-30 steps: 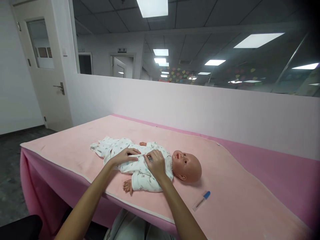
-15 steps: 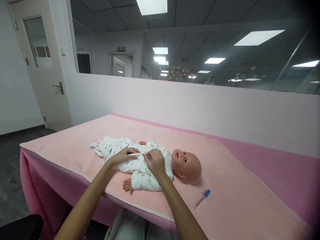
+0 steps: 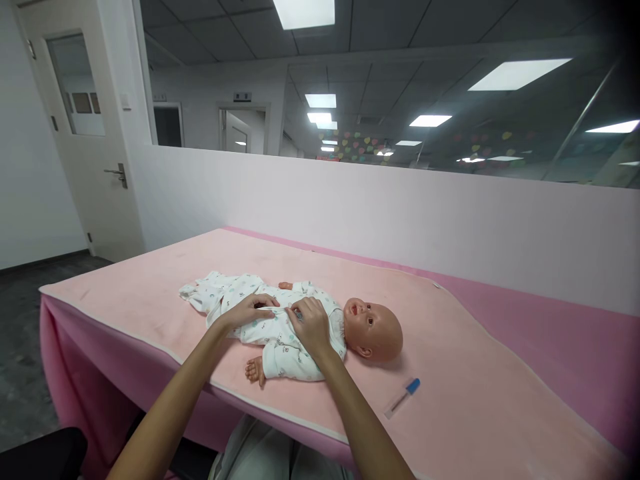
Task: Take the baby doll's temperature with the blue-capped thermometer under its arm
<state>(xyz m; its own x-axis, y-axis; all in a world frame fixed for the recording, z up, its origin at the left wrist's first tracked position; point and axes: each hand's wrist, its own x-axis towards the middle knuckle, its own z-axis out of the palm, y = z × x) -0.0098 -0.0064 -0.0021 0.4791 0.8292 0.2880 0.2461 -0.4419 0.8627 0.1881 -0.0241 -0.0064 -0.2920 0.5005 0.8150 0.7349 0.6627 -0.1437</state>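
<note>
You are pinching the soft romper (image 3: pixel 280 337) front with your left hand (image 3: pixel 245 311) and right hand (image 3: pixel 311 325) on the doll (image 3: pixel 300 323) lying mid-tabletop (image 3: pixel 150 300); the thin cloth is likely bunching, so grip at the placket

**Around the pink table**

A pink blanket (image 3: pixel 150 293) covers the table (image 3: pixel 550 320), which shows darker pink at the far right. A thermometer with a blue cap (image 3: pixel 404 396) lies in a clear sleeve near the right front edge. A low white partition wall (image 3: pixel 400 213) stands behind. A white door (image 3: pixel 75 133) with a metal handle (image 3: pixel 118 175) is at far left. Ceiling lights (image 3: pixel 304 13) glow overhead.
</note>
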